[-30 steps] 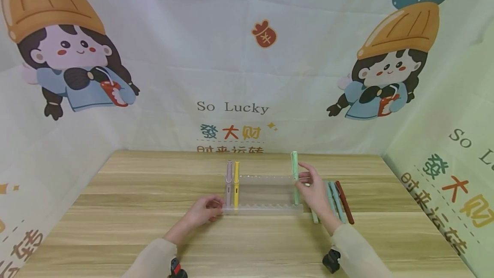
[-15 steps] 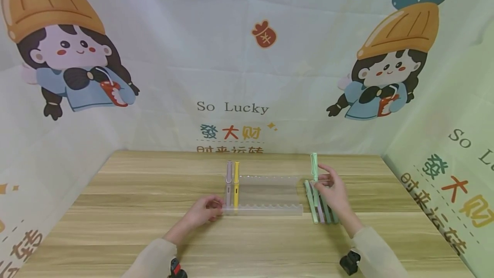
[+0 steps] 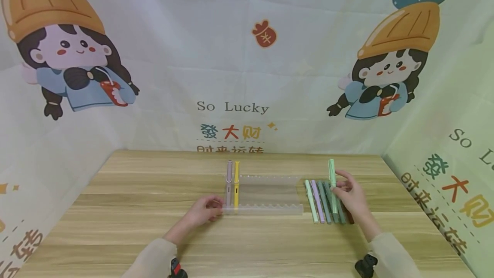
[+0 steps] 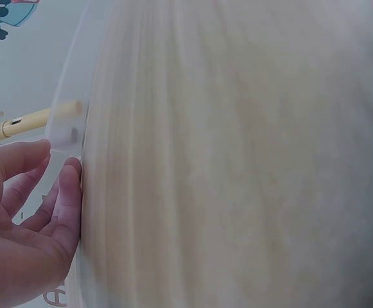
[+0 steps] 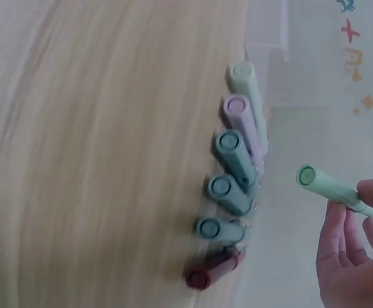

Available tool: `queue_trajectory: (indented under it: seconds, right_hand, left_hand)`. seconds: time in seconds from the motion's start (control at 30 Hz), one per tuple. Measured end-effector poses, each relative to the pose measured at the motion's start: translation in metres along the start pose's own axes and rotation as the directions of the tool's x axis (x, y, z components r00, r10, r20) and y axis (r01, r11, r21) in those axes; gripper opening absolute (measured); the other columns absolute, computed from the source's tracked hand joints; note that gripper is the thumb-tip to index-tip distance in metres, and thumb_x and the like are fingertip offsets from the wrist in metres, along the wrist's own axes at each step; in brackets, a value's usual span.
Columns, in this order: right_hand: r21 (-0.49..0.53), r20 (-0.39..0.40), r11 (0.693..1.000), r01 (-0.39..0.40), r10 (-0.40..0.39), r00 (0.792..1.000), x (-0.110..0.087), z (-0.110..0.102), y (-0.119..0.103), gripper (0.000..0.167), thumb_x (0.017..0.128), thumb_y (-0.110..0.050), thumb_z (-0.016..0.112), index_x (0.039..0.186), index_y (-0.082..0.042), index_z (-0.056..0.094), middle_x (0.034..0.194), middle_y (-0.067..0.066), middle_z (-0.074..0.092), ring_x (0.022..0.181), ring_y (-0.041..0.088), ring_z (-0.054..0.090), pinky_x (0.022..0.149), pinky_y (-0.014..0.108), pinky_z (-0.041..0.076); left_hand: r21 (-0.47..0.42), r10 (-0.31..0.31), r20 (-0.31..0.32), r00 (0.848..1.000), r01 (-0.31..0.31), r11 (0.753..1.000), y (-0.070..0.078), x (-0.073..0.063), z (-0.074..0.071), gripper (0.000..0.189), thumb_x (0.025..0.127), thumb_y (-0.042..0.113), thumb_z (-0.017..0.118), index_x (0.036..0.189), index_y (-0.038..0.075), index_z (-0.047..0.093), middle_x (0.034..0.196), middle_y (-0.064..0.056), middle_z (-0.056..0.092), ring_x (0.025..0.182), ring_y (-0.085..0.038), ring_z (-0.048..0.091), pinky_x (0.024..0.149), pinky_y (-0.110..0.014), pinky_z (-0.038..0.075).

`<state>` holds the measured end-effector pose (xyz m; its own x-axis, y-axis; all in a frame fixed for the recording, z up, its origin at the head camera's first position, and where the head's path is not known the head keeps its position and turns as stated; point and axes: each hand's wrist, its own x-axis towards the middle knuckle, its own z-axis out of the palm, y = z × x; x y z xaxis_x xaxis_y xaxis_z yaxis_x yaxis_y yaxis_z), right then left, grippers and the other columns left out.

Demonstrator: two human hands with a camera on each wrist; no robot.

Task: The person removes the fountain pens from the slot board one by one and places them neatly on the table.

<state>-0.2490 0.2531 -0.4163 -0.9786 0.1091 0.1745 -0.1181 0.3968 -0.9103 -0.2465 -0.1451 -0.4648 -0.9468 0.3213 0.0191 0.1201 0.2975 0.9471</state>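
My right hand (image 3: 350, 194) pinches a light green pen (image 3: 332, 175) between thumb and fingers. It is held nearly upright above a row of pens lying at the right. In the right wrist view the light green pen (image 5: 327, 186) is apart from the row. My left hand (image 3: 206, 209) holds the left end of a clear pen rack (image 3: 270, 210) by its fingertips; the left wrist view shows the thumb and fingers at the rack's end (image 4: 64, 128). A greyish purple pen (image 3: 229, 188) and a yellow pen (image 3: 236, 188) lie side by side in the rack's left notches.
Beside the rack's right end lie a pale green pen (image 3: 311, 200), a lilac pen (image 3: 318, 200), several teal pens (image 5: 234, 157) and a dark red pen (image 5: 215, 268). The wooden table (image 3: 154, 175) meets a printed cloth backdrop (image 3: 173, 76).
My right hand has carried the light green pen rightward, from the rack's right end to over the row of lying pens, and slightly lower. The left hand and rack stay in place.
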Motion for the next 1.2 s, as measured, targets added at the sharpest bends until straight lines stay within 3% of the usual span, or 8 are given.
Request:
queue_trajectory:
  seconds: [0.37, 0.63, 0.87, 1.07, 1.2]
  right_hand:
    - [-0.044, 0.034, 0.998, -0.048, 0.049, 0.998, -0.003, -0.026, 0.017, 0.047, 0.081, 0.003, 0.052, 0.126, 0.005, 0.037, 0.097, 0.024, 0.052, 0.071, 0.014, 0.054, 0.058, 0.029, 0.049]
    - [-0.137, 0.039, 0.988, -0.076, 0.082, 0.996, -0.006, -0.042, 0.03, 0.046, 0.083, 0.0, 0.051, 0.126, 0.006, 0.037, 0.101, 0.026, 0.049, 0.071, 0.016, 0.053, 0.06, 0.029, 0.048]
    - [-0.188, 0.071, 0.98, -0.065, 0.08, 0.994, -0.009, -0.049, 0.037, 0.042, 0.082, 0.003, 0.05, 0.121, 0.012, 0.037, 0.094, 0.026, 0.052, 0.07, 0.019, 0.054, 0.059, 0.028, 0.047]
    - [-0.295, 0.087, 0.954, -0.058, 0.087, 0.992, -0.004, -0.052, 0.045, 0.04, 0.08, 0.001, 0.054, 0.117, 0.011, 0.042, 0.083, 0.018, 0.057, 0.065, 0.019, 0.052, 0.055, 0.029, 0.044]
    - [-0.334, 0.112, 0.942, -0.043, 0.085, 0.99, 0.0, -0.052, 0.049, 0.041, 0.079, 0.0, 0.055, 0.116, 0.013, 0.042, 0.083, 0.022, 0.057, 0.066, 0.023, 0.054, 0.054, 0.031, 0.044]
  left_hand:
    - [0.009, -0.009, -0.003, 1.0, 0.009, 1.0, -0.003, 0.003, 0.001, 0.017, 0.081, -0.005, 0.055, 0.098, -0.008, 0.053, 0.085, -0.011, 0.056, 0.072, -0.021, 0.054, 0.059, -0.033, 0.048]
    - [0.007, -0.019, -0.006, 1.0, 0.019, 1.0, -0.002, 0.002, 0.001, 0.018, 0.081, -0.004, 0.055, 0.098, -0.008, 0.053, 0.085, -0.01, 0.056, 0.072, -0.019, 0.055, 0.059, -0.032, 0.049]
    - [0.0, -0.037, -0.01, 0.999, 0.037, 0.999, 0.0, 0.001, 0.001, 0.018, 0.082, -0.003, 0.056, 0.099, -0.009, 0.052, 0.086, -0.011, 0.056, 0.072, -0.019, 0.054, 0.06, -0.033, 0.048]
    - [-0.002, -0.042, -0.013, 0.999, 0.042, 0.999, 0.004, 0.0, 0.001, 0.017, 0.082, -0.007, 0.053, 0.098, -0.011, 0.051, 0.087, -0.015, 0.055, 0.073, -0.024, 0.054, 0.061, -0.037, 0.049]
    - [-0.002, -0.041, -0.012, 0.999, 0.041, 0.999, 0.004, 0.0, 0.001, 0.017, 0.082, -0.006, 0.054, 0.098, -0.01, 0.052, 0.086, -0.014, 0.055, 0.073, -0.022, 0.054, 0.061, -0.036, 0.049]
